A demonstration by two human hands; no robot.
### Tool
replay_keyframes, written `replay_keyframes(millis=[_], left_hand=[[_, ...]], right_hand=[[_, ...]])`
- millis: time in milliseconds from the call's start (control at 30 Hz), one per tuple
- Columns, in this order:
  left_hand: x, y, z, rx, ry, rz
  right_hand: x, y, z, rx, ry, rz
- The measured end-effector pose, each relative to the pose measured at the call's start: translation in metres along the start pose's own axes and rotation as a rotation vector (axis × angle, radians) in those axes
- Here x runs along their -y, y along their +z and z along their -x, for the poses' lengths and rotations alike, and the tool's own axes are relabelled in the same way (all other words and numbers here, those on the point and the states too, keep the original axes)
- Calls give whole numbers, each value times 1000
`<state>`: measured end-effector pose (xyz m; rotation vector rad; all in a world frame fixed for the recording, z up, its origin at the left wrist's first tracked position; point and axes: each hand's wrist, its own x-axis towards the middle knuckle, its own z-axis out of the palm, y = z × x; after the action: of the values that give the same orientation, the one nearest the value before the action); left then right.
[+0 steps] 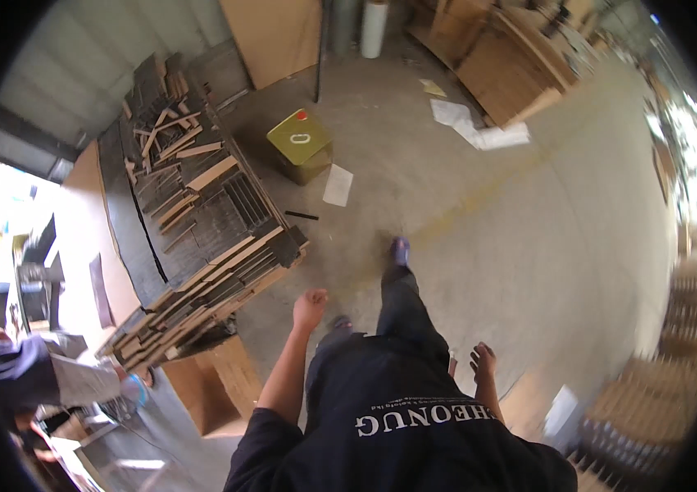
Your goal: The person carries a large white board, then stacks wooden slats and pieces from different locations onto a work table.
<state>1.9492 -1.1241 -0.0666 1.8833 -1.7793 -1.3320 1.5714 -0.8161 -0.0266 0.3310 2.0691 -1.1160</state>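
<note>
My left hand (311, 308) hangs in front of my body with its fingers curled into a loose fist, and nothing shows in it. It is nearest to the corner of a stack of dark boards (225, 254), apart from it. My right hand (483, 361) hangs at my right side, its fingers spread and slightly bent, with nothing in it. One leg is stretched forward over the concrete floor (528, 246). Loose wood strips (213, 174) lie across the top of the stack.
A yellow-green canister (299, 139) with a red cap stands beyond the stack, near a white sheet (338, 185) and a black strip (301, 216). An open cardboard box (221, 381) sits left. Another person (16, 369) is at far left. Stacked bundles (643, 410) stand right; wooden panels (496, 74) stand ahead.
</note>
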Motion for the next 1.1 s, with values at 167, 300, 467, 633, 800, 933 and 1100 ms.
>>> replay_keyframes(millis=[167,300,467,633,800,933,1100], left_hand=[[-12,82,-137,-148,-198,562],[12,145,-167,-341,-646,871],[-61,148,-253,-290,-602,654],[78,250,-359,-362,-599,487],[265,314,-474,-447,-800,312],[263,344,-583,-674,-1069,268],[268,316,-574,-355,-879,428]], right_hand=[[173,131,-179,232,-141,301],[277,268,-203,387,-445,521],[303,348,-188,661,-528,902],[266,387,-216,729,-823,1199],[226,424,-251,614,-724,1512],[237,437,-260,500,-687,1686],[247,462,-252,615,-733,1514]])
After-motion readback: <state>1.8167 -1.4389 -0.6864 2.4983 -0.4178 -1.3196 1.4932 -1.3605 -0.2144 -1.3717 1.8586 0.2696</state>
